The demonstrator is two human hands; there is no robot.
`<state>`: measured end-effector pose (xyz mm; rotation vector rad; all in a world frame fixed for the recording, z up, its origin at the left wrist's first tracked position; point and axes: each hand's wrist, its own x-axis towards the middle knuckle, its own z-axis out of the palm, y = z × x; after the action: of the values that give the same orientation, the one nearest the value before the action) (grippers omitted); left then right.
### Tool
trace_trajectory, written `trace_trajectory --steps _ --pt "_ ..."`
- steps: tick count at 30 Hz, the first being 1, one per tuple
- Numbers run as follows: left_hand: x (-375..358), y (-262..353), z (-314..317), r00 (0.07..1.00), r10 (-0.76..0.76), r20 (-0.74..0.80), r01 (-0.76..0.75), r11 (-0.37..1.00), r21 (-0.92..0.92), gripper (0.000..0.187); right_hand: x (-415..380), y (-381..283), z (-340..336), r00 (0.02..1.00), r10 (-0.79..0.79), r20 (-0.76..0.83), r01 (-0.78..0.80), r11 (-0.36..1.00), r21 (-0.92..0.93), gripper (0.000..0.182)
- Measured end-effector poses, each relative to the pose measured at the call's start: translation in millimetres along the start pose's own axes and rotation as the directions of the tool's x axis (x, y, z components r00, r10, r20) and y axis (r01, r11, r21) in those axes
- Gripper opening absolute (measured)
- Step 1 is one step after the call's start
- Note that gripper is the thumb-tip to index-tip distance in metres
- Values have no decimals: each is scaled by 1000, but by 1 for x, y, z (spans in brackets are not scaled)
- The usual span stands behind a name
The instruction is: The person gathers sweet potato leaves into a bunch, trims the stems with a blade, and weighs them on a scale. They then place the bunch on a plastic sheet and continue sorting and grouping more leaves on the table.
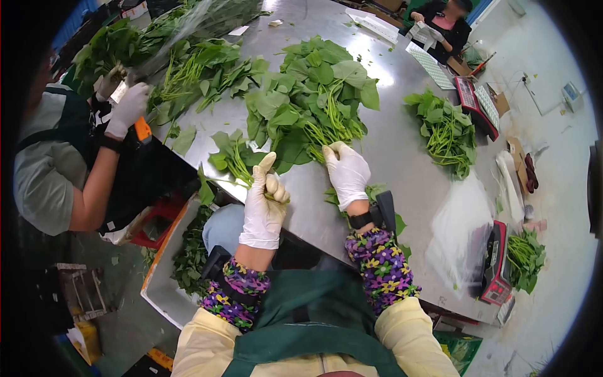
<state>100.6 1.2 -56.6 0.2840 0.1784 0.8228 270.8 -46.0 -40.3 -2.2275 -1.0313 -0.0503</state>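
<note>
My left hand (pixel 266 200), in a white glove, is closed around the stems of a small bunch of leafy greens (pixel 233 157). Its leaves point away from me, and a bit of green stem shows at the curled fingers. My right hand (pixel 347 174), also gloved, has its fingers pressed together at the stem ends of a large heap of leafy greens (pixel 314 94) on the metal table (pixel 392 157). Exactly how many stems it grips is hidden. A few loose leaves (pixel 375 190) lie under and beside my right wrist.
At the left, a co-worker's gloved hand (pixel 130 110) is by more greens (pixel 207 72) and clear plastic. Bunched greens (pixel 445 132), red scales (pixel 474 107) and plastic bags (pixel 461 232) lie right. A white bin (pixel 164 267) of greens stands below left. Another person (pixel 443 28) sits beyond the table.
</note>
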Motion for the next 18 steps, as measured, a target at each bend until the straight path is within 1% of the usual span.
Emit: trace_trajectory --steps 1,2,3,4,5,6,8,9,10,12,13,14,16,17,18 --pt "2 -2 1 992 51 -116 -47 998 31 39 -2 0 -4 987 -124 -106 124 992 -8 20" --pt "2 -2 2 968 102 -231 -89 994 67 37 -4 -3 -9 987 -124 -103 124 992 -7 20" --pt "0 -1 0 972 108 -207 -92 992 86 35 -7 -8 -18 984 -112 -139 140 966 216 17" --pt "-1 0 -1 972 108 -209 -92 992 84 35 -10 -18 -30 981 -91 -172 157 891 426 14" --pt "-1 0 -1 978 111 -177 -99 992 75 35 -16 -29 -44 955 -132 -266 250 843 476 9" --pt "-2 1 0 983 116 -145 -107 992 66 34 -21 -32 -47 954 -134 -266 251 843 475 9" --pt "-3 1 5 980 120 -159 -107 991 85 32 -30 -34 -50 908 -213 -360 357 844 400 9" --pt "-4 0 8 978 119 -172 -102 989 106 31 -34 -32 -46 928 -226 -296 329 869 368 12" --pt "-6 -2 10 979 116 -170 -97 989 111 31 -40 -29 -46 928 -220 -300 326 870 370 12" --pt "-8 -7 12 978 97 -186 -63 982 180 28 -49 -29 -46 876 -290 -386 360 925 122 14" --pt "-9 -11 10 978 96 -183 -64 983 174 26 -55 -36 -49 858 -328 -395 384 921 69 15" --pt "-10 -13 10 980 82 -181 -44 977 207 26 -60 -37 -46 860 -326 -393 383 921 73 15" --pt "-11 -17 21 969 82 -234 -19 966 259 26 -70 -36 -38 824 -432 -366 439 896 -67 18" --pt "-11 -18 20 968 81 -238 -17 965 260 26 -75 -36 -34 819 -456 -347 445 888 -117 20" --pt "-10 -18 19 973 77 -217 -17 964 264 26 -80 -37 -31 820 -455 -348 444 888 -115 20"
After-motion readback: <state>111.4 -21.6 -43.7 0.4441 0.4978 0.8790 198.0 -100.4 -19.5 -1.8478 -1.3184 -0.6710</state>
